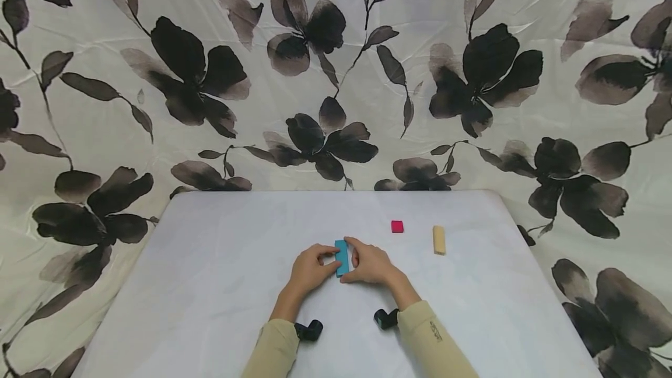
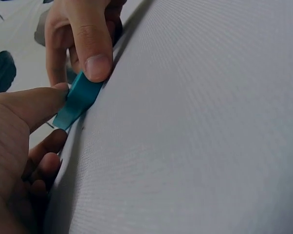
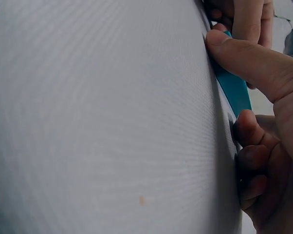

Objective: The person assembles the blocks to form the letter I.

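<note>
A blue rectangular block lies lengthwise away from me on the white table, between both hands. My left hand holds its left side, with thumb and index finger bent toward it. In the left wrist view, the left thumb touches the blue block. Across from it, my right hand spans the block, index finger at the far end and thumb at the near end. The right wrist view shows the blue block between the right thumb and fingers. The fingers partly cover it.
A small red cube lies beyond the right hand. To its right is a pale yellow block. The white table ends at a floral-patterned cloth behind. Black wrist devices sit at both cuffs.
</note>
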A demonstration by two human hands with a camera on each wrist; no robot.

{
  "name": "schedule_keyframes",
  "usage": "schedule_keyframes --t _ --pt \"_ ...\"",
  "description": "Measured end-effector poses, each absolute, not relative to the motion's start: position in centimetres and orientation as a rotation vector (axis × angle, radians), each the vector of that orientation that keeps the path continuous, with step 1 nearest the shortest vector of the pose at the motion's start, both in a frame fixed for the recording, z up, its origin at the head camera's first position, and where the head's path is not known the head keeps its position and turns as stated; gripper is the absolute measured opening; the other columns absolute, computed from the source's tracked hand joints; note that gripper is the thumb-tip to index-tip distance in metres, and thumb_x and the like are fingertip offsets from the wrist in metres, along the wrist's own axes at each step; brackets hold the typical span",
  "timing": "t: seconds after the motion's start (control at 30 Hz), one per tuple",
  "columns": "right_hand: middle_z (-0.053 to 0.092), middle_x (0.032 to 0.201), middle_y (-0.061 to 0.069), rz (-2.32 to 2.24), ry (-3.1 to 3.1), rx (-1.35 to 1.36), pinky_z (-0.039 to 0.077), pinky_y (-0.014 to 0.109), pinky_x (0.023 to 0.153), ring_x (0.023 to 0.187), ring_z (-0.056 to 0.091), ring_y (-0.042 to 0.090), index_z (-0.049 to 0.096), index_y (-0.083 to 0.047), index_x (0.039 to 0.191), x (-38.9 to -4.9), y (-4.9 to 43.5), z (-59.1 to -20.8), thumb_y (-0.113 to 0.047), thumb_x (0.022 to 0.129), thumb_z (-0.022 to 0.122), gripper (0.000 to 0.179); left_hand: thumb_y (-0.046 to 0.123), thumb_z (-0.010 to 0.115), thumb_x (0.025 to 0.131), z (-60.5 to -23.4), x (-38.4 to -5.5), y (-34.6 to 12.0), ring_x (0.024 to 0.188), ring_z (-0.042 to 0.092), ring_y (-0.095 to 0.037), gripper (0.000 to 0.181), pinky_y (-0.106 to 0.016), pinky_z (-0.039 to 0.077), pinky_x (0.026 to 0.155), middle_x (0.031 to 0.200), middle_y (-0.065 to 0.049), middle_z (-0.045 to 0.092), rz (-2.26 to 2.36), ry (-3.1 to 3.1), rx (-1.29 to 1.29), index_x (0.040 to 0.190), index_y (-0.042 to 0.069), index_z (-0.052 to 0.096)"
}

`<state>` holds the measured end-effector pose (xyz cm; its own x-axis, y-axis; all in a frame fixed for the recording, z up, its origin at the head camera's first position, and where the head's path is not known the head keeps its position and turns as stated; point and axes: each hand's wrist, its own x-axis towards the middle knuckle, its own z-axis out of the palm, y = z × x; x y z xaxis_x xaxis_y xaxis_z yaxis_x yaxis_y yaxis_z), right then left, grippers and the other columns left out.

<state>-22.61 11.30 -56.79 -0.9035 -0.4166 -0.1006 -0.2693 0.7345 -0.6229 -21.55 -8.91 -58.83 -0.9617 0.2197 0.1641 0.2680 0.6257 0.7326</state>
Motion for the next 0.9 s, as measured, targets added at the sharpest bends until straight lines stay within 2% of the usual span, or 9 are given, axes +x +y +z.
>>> schedule_keyframes --t 0.53,0.9 --pt "0.052 0.071 -0.008 -0.957 2.692 -0.532 0.037 0.028 0.056 0.06 0.047 0.01 0.043 -0.013 0.145 -21.5 11.0 -57.0 -0.045 0.069 0.086 0.092 0.037 0.079 0.081 -58.9 -20.5 -9.1 0.065 0.045 -0.008 0.033 -0.026 0.039 0.057 0.092 0.011 0.062 -1.212 -2.813 -0.417 0.11 0.025 0.074" --pt "0.055 0.076 -0.005 -1.008 2.583 -0.566 0.041 0.029 0.061 0.064 0.049 0.011 0.032 -0.005 0.149 -22.8 11.5 -55.4 -0.04 0.068 0.089 0.105 0.038 0.078 0.082 -58.5 -21.4 -9.2 0.065 0.045 -0.007 0.033 -0.026 0.038 0.057 0.089 0.012 0.06 -1.193 -2.827 -0.435 0.112 0.026 0.073"
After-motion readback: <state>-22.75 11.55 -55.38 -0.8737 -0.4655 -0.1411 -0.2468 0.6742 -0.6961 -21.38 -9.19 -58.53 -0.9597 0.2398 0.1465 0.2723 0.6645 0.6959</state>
